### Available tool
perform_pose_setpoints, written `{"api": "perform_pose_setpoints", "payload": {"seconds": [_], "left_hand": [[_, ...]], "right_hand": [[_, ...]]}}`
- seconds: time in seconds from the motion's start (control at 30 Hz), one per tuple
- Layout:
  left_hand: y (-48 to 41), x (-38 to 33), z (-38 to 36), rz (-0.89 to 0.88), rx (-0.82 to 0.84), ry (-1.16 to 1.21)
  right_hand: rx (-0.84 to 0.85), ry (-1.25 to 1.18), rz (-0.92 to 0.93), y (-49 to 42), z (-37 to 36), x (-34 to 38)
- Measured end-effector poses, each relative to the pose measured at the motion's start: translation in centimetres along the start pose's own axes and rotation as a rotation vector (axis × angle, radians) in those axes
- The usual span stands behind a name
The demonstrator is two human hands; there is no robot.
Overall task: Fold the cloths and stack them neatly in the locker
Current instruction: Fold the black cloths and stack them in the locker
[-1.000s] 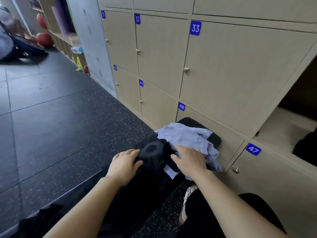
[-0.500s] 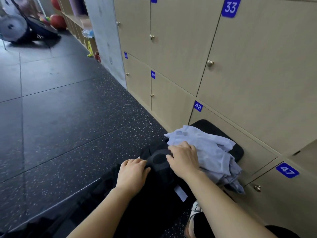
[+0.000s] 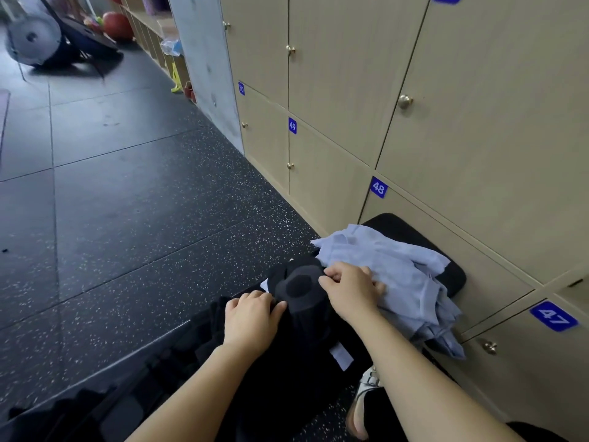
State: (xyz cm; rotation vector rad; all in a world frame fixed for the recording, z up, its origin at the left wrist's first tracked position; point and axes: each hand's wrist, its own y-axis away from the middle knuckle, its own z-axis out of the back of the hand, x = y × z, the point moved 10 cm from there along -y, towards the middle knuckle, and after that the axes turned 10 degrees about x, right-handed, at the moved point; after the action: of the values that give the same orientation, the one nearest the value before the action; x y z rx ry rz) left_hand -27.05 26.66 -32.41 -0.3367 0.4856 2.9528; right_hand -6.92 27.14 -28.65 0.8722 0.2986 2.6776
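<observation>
My left hand (image 3: 251,317) and right hand (image 3: 350,291) pinch the black cloth (image 3: 299,287), bunched at the black pad's (image 3: 454,275) near edge beside the blue cloth (image 3: 392,266). It looks soft, light and floppy; I'd grip its upper corners.

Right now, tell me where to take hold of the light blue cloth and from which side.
Take the flat corner at the far left of the blue cloth, coming from the open floor side. That corner lies spread and free on the black cushion; the lockers block the other side, and the near end hangs bunched.
</observation>
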Motion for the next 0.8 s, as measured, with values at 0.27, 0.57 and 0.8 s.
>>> {"api": "perform_pose_setpoints", "payload": {"seconds": [0.27, 0.57, 0.8], "left_hand": [[2.5, -0.6, 4.4, -0.072, -0.102, 0.439], [6.7, -7.4, 14.0, -0.342, -0.230, 1.009], [9.4, -13.6, 19.9, -0.484, -0.219, 0.866]], "right_hand": [[0.067, -0.605, 0.207, 3.4, 4.1, 2.7], [-0.037, -0.875, 0.359, 9.4, 13.4, 3.1], [-0.340, -0.649, 0.372, 13.9, 22.8, 0.6]]}}
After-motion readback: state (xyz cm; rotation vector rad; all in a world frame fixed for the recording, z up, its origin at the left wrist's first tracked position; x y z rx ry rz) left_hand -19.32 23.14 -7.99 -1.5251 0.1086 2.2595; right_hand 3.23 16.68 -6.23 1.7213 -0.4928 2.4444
